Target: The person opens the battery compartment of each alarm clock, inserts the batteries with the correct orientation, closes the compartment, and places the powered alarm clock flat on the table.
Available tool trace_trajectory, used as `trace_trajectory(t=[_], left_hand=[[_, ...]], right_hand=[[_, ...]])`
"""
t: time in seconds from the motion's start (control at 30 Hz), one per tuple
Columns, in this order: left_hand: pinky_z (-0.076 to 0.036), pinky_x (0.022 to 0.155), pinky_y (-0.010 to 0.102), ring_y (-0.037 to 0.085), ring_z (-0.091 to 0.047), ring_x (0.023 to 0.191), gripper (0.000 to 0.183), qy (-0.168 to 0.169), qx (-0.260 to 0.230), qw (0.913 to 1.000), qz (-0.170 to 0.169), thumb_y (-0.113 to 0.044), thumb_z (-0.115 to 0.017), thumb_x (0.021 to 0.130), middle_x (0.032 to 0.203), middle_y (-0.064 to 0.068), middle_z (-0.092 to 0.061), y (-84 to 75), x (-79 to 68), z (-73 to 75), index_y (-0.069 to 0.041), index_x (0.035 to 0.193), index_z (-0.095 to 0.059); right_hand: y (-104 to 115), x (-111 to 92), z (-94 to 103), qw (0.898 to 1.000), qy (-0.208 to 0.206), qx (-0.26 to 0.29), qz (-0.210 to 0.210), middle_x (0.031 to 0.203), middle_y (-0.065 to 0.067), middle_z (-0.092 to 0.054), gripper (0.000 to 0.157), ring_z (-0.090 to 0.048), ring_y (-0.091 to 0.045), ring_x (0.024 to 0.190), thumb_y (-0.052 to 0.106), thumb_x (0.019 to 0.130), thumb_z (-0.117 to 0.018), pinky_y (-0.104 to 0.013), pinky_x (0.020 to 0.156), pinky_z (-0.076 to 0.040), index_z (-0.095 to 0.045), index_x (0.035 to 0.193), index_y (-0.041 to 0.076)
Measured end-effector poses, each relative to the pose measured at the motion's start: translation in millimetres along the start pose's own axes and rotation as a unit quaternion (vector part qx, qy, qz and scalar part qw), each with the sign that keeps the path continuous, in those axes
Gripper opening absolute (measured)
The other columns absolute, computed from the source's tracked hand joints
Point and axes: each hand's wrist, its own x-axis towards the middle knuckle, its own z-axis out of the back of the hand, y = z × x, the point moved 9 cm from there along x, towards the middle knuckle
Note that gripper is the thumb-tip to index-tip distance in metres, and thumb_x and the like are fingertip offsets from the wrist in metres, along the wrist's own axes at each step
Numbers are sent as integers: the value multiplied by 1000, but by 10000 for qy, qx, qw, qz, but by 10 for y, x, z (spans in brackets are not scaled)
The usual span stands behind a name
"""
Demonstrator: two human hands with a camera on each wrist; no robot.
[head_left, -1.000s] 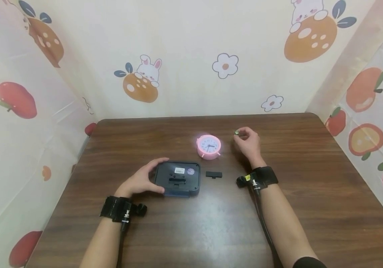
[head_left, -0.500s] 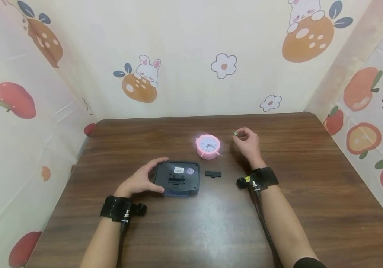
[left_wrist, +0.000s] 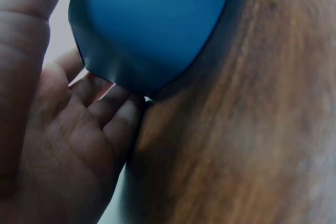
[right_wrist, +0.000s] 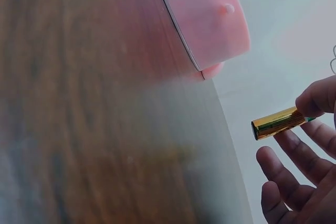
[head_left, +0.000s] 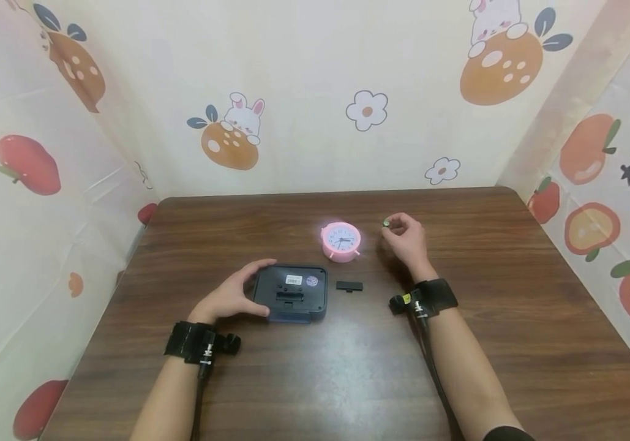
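My left hand [head_left: 231, 297] grips the left end of a dark, boxy device [head_left: 311, 303], thumb at its near edge and fingers at its far edge. The device lies back side up, its battery compartment [head_left: 289, 296] uncovered. In the left wrist view, its blue-tinted side [left_wrist: 152, 19] shows above the palm. A small black battery cover [head_left: 349, 286] lies on the table just right of the device. Farther back and to the right, my right hand [head_left: 409, 240] pinches a gold and green battery [right_wrist: 273, 123] by one end between thumb and fingers, raised over the table.
A round pink alarm clock [head_left: 341, 242] sits behind the device and cover, left of my right hand. The brown wooden table [head_left: 348, 380] ends at a patterned curtain [head_left: 303, 92] at the back. Black wrist straps [head_left: 435, 295] carry cameras and cables along both forearms.
My right hand, with the battery, has come very slightly lower and nearer. My left hand and the device stay put; the head view has shifted a little.
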Motion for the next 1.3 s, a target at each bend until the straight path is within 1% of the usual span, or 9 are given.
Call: trace_trajectory(t=[0.17,0.37,0.63,0.83,0.93,1.1,1.3], left_hand=[[-26,109,64,27,-34,139,98,9,13,10000,-24,-44,-87,64,150,-8,-38,3,4,-2,-39,146,-34],[-26,110,64,26,-33,140,97,21,-5,10000,-1,-44,-87,63,150,-10,-37,-6,4,1,-41,145,-34],[-25,110,64,26,-32,140,97,40,-1,10000,-4,-44,-87,64,150,-10,-37,-2,11,-4,-40,145,-34],[-25,112,62,26,-30,142,100,21,52,10000,22,-46,-88,63,151,-10,-34,-1,2,-3,-37,146,-34],[-26,112,61,26,-31,141,100,4,69,10000,12,-47,-88,62,150,-10,-35,-6,5,-2,-38,146,-34],[-26,111,62,26,-32,140,100,-18,73,10000,-13,-46,-88,62,150,-9,-36,-2,12,2,-39,146,-34],[-26,111,62,26,-32,141,100,4,87,9999,51,-47,-88,62,151,-10,-35,17,14,-6,-39,146,-34]], right_hand=[[63,-48,10,9998,73,-113,117,104,-9,-65,19,-63,-25,91,20,86,-65,-38,75,-50,-64,102,11],[131,-85,16,9995,157,-178,194,105,-9,-65,18,-63,-27,91,23,88,-64,-42,77,-51,-64,102,12],[142,-107,8,9987,245,-361,247,103,-9,-66,17,-62,-26,88,23,87,-64,-37,73,-50,-64,100,13],[225,-113,8,9978,282,-383,462,99,-9,-67,17,-63,-25,85,21,85,-65,-36,72,-50,-65,98,12],[269,-116,-5,9972,372,-400,520,99,-9,-67,17,-63,-25,85,20,85,-65,-36,72,-50,-65,99,11],[316,-122,-16,9968,498,-397,491,99,-8,-67,17,-63,-25,87,20,85,-65,-38,74,-52,-65,100,12],[340,-138,-19,9960,584,-450,502,98,-8,-67,17,-62,-25,86,20,86,-64,-38,75,-51,-65,100,12]])
